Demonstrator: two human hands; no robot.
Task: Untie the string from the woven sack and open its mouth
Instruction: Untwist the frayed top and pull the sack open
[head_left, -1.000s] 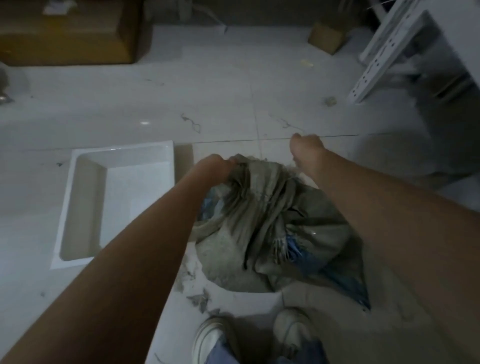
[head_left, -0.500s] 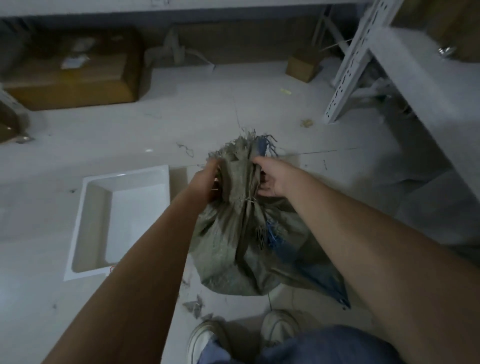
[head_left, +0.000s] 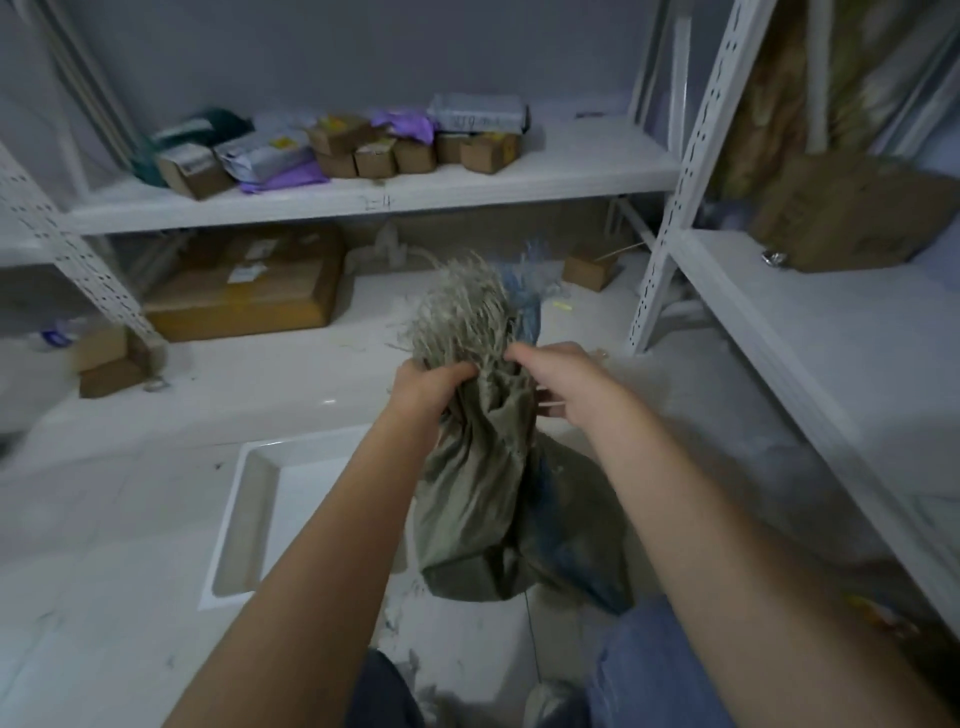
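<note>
In the head view the woven sack (head_left: 483, 499) now hangs lifted off the floor, where half a second ago it sat slumped, its frayed mouth (head_left: 462, 312) bunched upright. The left hand (head_left: 426, 387) clenches the neck; the right hand (head_left: 558, 384) pinches beside it, fingers partly spread. No string is discernible, so the mouth seems still closed.
</note>
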